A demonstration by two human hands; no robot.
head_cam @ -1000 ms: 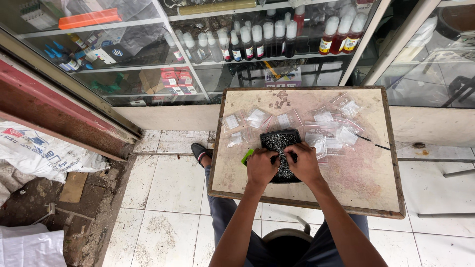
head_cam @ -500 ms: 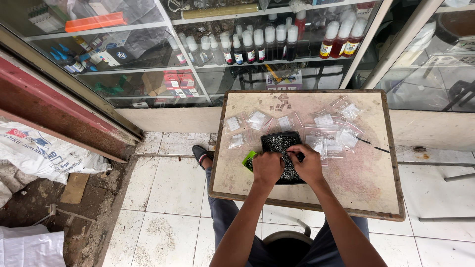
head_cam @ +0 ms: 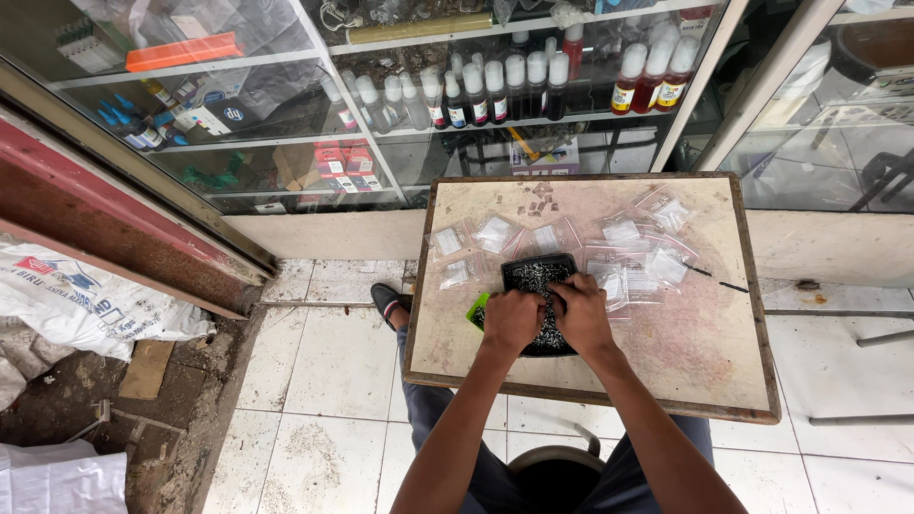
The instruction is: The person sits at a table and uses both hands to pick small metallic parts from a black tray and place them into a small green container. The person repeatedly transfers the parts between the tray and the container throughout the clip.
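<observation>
A black tray (head_cam: pixel 533 274) full of small dark metal parts sits on a worn square table (head_cam: pixel 705 352). My left hand (head_cam: pixel 510 322) and my right hand (head_cam: pixel 581 314) lie side by side over the near half of the tray, fingers curled down into the parts. Whatever the fingers pinch is hidden under the hands. A green item (head_cam: pixel 476 310) peeks out just left of my left hand. Several small clear plastic bags (head_cam: pixel 628 249) lie spread across the far part of the table, around the tray.
A glass display cabinet (head_cam: pixel 476 105) with rows of bottles and boxes stands right behind the table. White printed sacks (head_cam: pixel 86 305) and rubble lie on the floor to the left. My foot (head_cam: pixel 386 303) rests on the tiled floor beside the table.
Both hands have stayed on the tray with only small finger shifts. The view has drifted slightly.
</observation>
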